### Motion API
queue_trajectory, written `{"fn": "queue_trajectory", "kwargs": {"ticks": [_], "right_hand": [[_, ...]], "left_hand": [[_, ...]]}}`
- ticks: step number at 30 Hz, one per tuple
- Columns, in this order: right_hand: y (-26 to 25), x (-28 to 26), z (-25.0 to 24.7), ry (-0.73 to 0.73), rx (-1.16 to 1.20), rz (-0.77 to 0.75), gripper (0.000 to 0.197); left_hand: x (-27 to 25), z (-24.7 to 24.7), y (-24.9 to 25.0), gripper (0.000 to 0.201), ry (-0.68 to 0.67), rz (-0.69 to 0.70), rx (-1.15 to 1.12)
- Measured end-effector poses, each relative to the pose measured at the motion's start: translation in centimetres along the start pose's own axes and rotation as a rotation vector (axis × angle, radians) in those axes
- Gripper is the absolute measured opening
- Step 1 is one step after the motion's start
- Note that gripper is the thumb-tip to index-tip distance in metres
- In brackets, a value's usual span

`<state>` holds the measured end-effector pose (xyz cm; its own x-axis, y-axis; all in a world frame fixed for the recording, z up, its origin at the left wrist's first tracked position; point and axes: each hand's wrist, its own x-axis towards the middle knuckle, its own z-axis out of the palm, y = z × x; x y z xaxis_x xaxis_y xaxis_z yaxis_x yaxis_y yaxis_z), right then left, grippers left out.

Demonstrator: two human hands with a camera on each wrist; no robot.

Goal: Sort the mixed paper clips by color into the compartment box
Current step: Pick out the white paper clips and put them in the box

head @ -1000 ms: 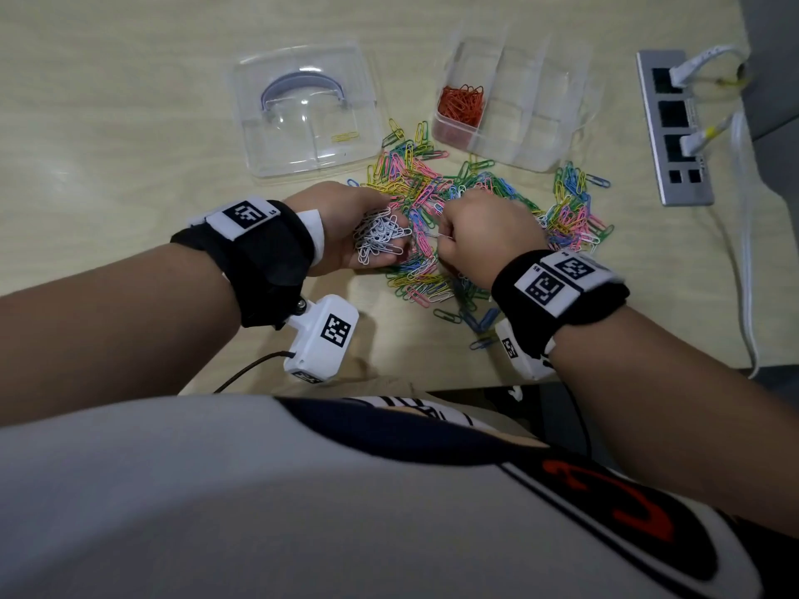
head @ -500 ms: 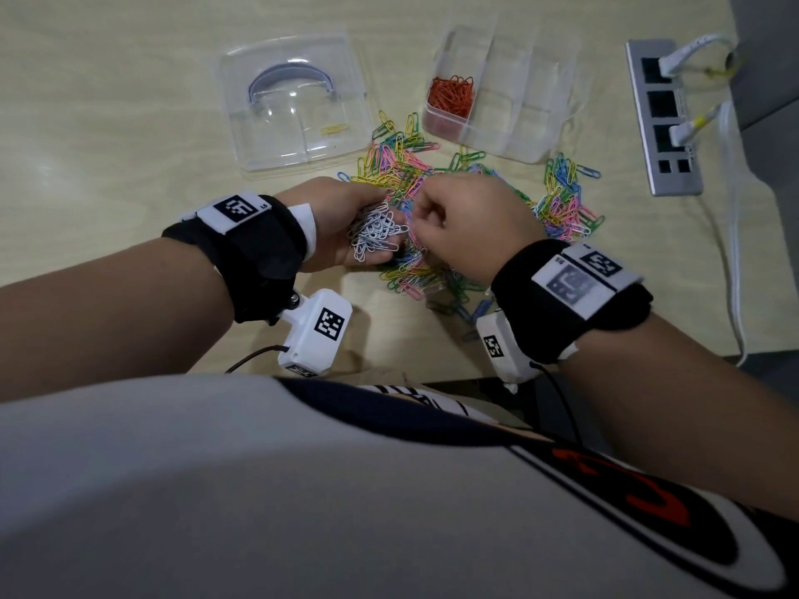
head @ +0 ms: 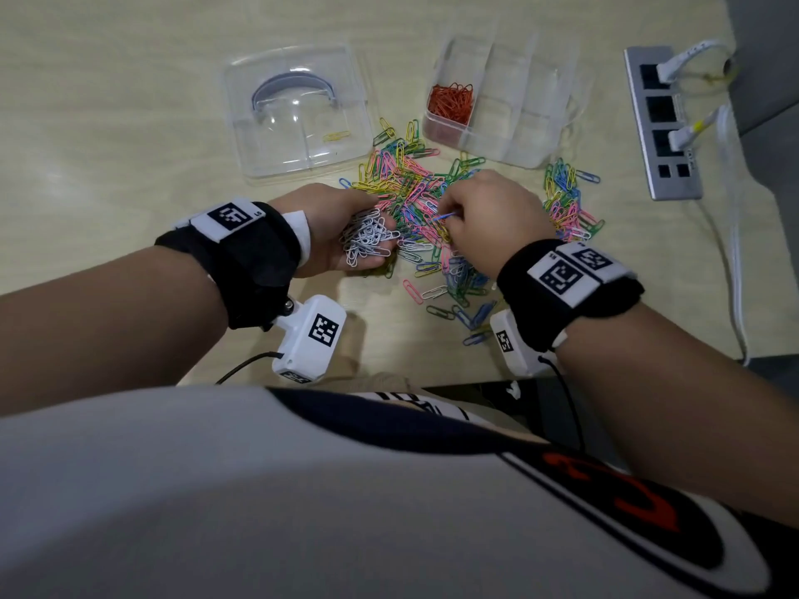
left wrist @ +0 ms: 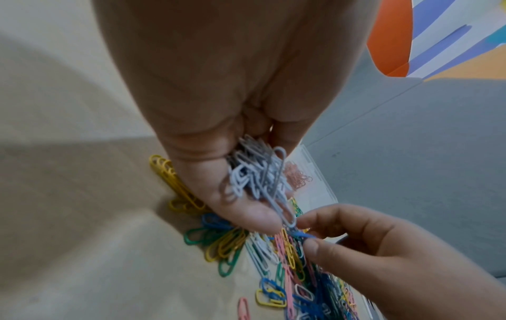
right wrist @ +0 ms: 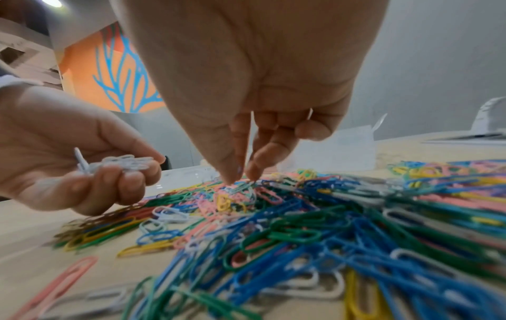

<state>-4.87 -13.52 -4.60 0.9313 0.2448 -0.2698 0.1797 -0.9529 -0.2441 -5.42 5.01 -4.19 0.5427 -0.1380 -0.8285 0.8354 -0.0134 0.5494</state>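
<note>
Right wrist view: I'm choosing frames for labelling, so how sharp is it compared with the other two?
Right wrist: near clips of the pile smeared, fingertips soft. Left wrist: white clips fairly sharp, edges bowed. Head: sharpest, though the clear box is hard to read.

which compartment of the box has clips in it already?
Only the near-left corner compartment of the compartment box, the one closest to the mixed pile: it holds the orange-red clips. The other compartments look empty.
</note>
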Motion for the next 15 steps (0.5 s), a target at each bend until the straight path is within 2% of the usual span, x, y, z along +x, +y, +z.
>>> {"fn": "queue_trajectory", "kwargs": {"ticks": [3, 7, 10, 15], "right_hand": [[0.1, -0.3, -0.4, 0.020, 0.026, 0.011, 0.025], [-1.2, -0.8, 0.4, -0.065, -0.013, -0.109, 0.013], [-1.8, -0.8, 1.4, -0.077, -0.085, -0.137, 0.022], [-2.0, -0.6, 1.7, -0.033, -0.185, -0.190, 0.023]], "left_hand": [[0.1, -0.1, 0.0, 0.035, 0.014, 0.003, 0.008], [0.0, 0.0, -0.1, 0.034, 0.033, -0.004, 0.013], [0.0, 0.1, -0.2, 0.034, 0.041, -0.011, 0.021], [0.0, -0.2, -0.2, 0.033, 0.047, -0.005, 0.009]]}}
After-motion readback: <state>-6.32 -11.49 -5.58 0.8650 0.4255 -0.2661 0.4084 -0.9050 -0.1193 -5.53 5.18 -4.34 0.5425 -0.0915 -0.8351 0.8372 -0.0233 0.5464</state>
